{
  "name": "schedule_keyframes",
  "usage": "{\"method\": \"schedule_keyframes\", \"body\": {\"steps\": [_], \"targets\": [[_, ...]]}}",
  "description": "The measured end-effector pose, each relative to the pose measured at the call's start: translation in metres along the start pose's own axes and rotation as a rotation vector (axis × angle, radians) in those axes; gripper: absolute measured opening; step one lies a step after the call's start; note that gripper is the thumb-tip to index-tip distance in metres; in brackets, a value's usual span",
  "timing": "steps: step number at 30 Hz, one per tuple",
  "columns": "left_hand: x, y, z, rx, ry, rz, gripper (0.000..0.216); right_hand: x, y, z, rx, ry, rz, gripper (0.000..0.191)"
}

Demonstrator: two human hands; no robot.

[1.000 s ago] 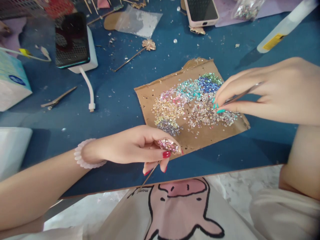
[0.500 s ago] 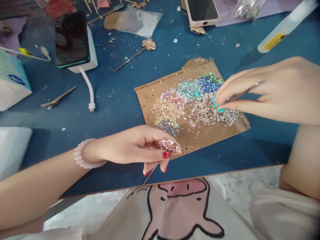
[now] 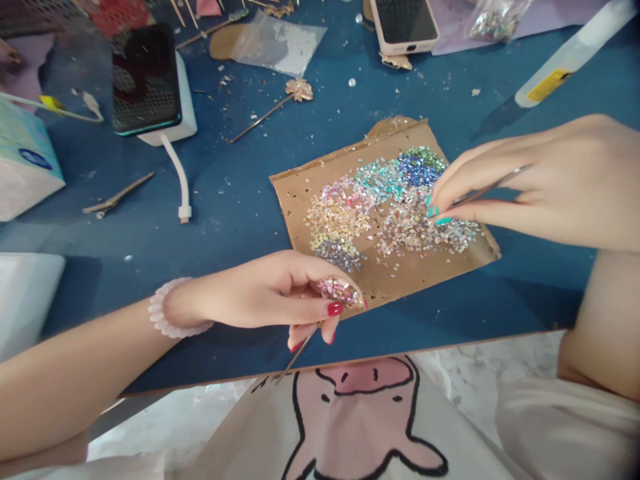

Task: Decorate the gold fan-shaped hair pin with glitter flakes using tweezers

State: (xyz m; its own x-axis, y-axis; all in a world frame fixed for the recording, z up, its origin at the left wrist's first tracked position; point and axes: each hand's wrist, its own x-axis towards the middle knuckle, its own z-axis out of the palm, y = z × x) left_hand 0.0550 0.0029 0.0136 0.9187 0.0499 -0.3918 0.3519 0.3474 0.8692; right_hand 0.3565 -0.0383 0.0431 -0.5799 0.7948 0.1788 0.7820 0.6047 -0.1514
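Between the thumb and fingers of my left hand (image 3: 280, 290) is a hairpin (image 3: 341, 292), its leaf-shaped head covered with pink and pale chips and its thin metal stem slanting down past the table edge. My right hand (image 3: 540, 180) pinches a pair of slim metal tweezers (image 3: 493, 183); their tips are hidden by my fingertips, low over the silvery chips (image 3: 413, 223). These lie on a brown cardboard sheet (image 3: 400, 283), beside heaps of yellow, pink, turquoise, blue, green and grey chips. My left hand overlaps the sheet's near left edge.
Behind the sheet lies another hairpin (image 3: 299, 90) with a flower-like head. A phone on a white block (image 3: 145, 80), a white cable (image 3: 175, 177) and a brown twig-like piece (image 3: 117, 195) are at left. Far right are a second phone (image 3: 405, 23) and a white bottle (image 3: 570, 60).
Almost nothing differs. Both hands keep their places, the right one still over the silvery chips; the whole view has shifted very slightly.
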Motion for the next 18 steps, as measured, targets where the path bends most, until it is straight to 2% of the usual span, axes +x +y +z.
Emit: {"method": "schedule_keyframes", "body": {"steps": [18], "targets": [[-0.0011,0.0013,0.0007,-0.003,0.005,-0.005,0.017,0.0004,0.0027,0.0011,0.003,0.021,-0.052,0.021]]}}
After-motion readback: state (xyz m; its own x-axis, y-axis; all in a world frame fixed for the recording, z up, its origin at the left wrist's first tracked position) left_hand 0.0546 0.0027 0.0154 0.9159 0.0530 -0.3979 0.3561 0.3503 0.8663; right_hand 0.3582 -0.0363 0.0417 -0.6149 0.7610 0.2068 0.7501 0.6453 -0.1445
